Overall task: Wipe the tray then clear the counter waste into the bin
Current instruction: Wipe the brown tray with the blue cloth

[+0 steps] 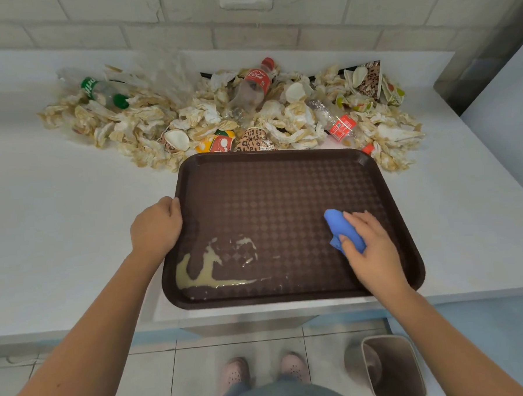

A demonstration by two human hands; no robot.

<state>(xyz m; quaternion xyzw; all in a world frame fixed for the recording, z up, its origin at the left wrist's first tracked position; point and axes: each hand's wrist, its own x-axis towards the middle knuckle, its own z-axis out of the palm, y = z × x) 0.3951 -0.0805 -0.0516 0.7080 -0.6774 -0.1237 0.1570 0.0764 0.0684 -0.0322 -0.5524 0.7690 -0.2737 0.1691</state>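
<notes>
The bin (pixel 386 338) close by, the spill (pixel 203 270) unwiped
It stands on the floor below the right hand (pixel 369 246), which clutches a blue cloth (pixel 342 228) on the tray (pixel 269 197); the left hand (pixel 155 224) grips the tray's rim. Swept hard, the spill between them could slop over the near rim. Waste (pixel 219 115) crowds beyond both hands — the surface (pixel 58 223) offers room left of the left hand.

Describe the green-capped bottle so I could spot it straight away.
Look at the heap of crumpled paper on the white counter, beyond the brown tray. At its left end lies a clear bottle. It alone has a green cap and label; the other bottles wear red.
</notes>
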